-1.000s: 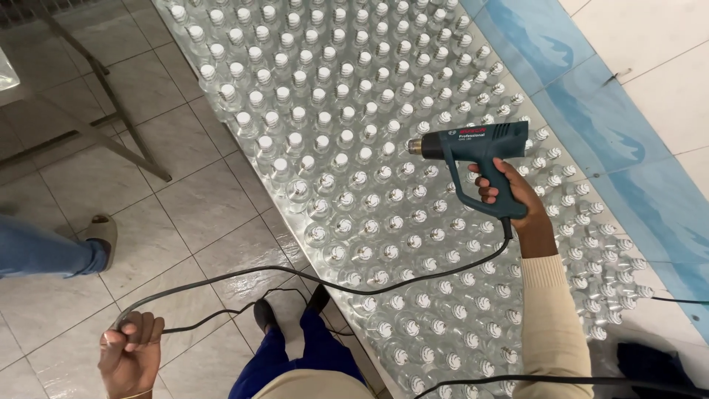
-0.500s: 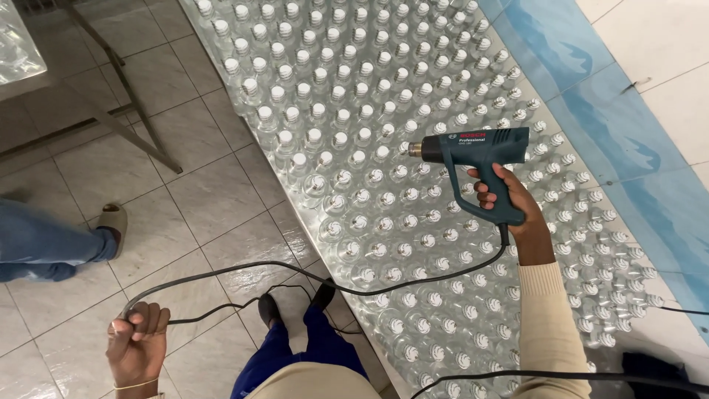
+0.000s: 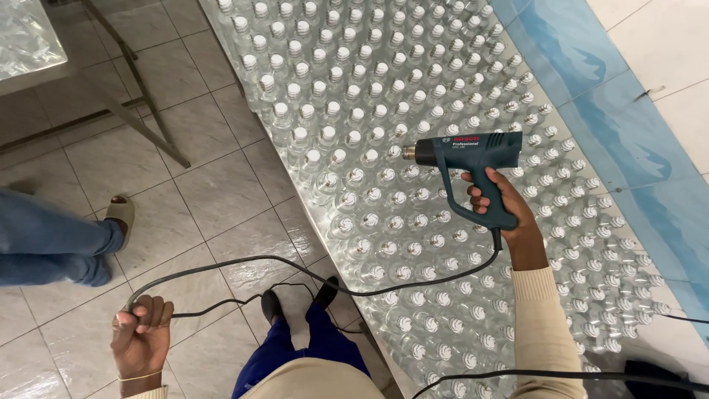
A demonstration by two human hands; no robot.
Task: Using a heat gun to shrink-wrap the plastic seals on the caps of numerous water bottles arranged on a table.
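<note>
While gripped by the pistol handle in the right hand (image 3: 501, 201), dark teal plastic heat gun (image 3: 470, 151) held level above the packed bed of clear plastic bottles with white caps (image 3: 354, 133), metal nozzle pointing left, body sitting just above the knuckles, handle running down through the closed fingers. Right hand wrapped tight around that handle, index finger up near the trigger, cream knitted sleeve (image 3: 543, 325) covering the forearm below.

Black power cord (image 3: 310, 270) leaving the base of the handle, sagging across the near rows of bottles, then curving left over the pale grey tiled floor (image 3: 214, 185) to the left hand (image 3: 140, 336). Left hand closed in a fist around the cord, low and well apart from the gun, thumb side up, thin band at the wrist.

Bottles standing upright in tight rows, filling a long strip from the top of view down to the lower right, edged on the right by blue plastic sheeting (image 3: 620, 125).

Own blue trouser legs and dark shoes (image 3: 325, 292) at the bottom centre, just beside the bottle strip. Another person's blue-jeaned leg and pale sandal (image 3: 118, 214) at the left edge. Grey metal table leg (image 3: 140, 89) slanting at upper left.
</note>
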